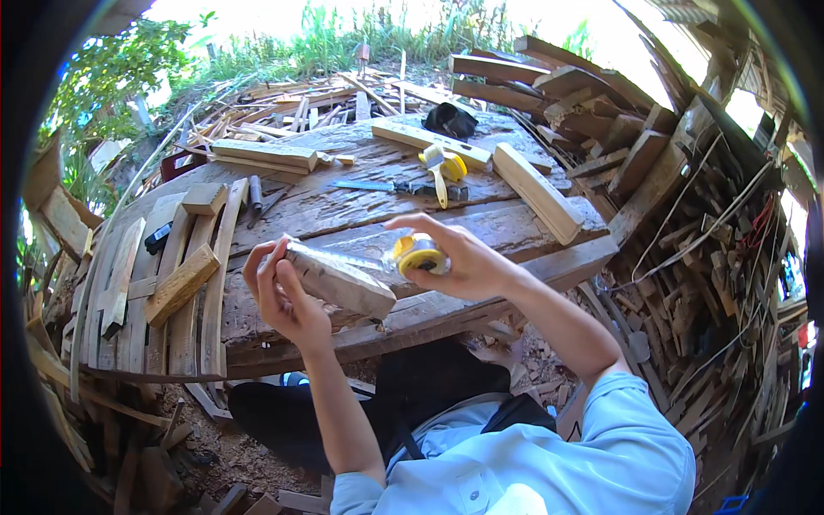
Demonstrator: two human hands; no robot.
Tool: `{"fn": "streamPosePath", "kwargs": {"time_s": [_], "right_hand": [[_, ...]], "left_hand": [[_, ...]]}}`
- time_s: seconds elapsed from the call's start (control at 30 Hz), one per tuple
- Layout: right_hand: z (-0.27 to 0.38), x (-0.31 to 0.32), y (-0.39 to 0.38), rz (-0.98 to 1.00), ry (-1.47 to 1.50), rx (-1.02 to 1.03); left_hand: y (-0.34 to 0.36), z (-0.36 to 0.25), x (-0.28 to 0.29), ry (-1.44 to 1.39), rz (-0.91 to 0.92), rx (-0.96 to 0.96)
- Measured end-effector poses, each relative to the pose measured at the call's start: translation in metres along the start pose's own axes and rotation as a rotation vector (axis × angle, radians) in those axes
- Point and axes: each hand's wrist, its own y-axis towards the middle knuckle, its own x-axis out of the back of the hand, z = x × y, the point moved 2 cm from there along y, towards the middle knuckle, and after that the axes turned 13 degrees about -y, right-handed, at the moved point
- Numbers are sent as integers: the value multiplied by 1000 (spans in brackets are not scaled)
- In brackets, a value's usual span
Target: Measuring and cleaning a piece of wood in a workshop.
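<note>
My left hand (287, 296) grips the far left end of a short wooden block (348, 287), tilted just above the near edge of the rough plank bench (296, 215). In my right hand (468, 262) is a yellow tape measure (419, 255), held by the block's right side. Its pale blade runs along the top of the block towards my left fingers. Whether those fingers pinch the blade's end too, I cannot make out. Beyond my hands lie a brush (439, 172) with a pale handle, a yellow round object (455, 167) and a blue-bladed saw (365, 184).
Wooden blocks (536, 193) lie at the bench's right and back, near a black cloth-like item (451, 120). Boards, offcuts (182, 283) and a small black object (159, 238) occupy the left. Stacked scrap timber (678, 275) rises at right; more scrap (283, 107) lies behind.
</note>
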Motion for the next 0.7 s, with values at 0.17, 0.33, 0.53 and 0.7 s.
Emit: {"fn": "streamPosePath", "kwargs": {"time_s": [0.17,0.33,0.53,0.7], "right_hand": [[12,-17,-6,-17,79,-123],[18,-40,-24,-153,105,-102],[29,-58,-25,-104,64,-95],[28,-63,-24,-67,63,-85]], "left_hand": [[-26,20,16,-147,-370,229],[-45,34,17,-364,-492,402],[-53,33,34,-389,-615,462],[-53,28,39,-484,-675,520]]}}
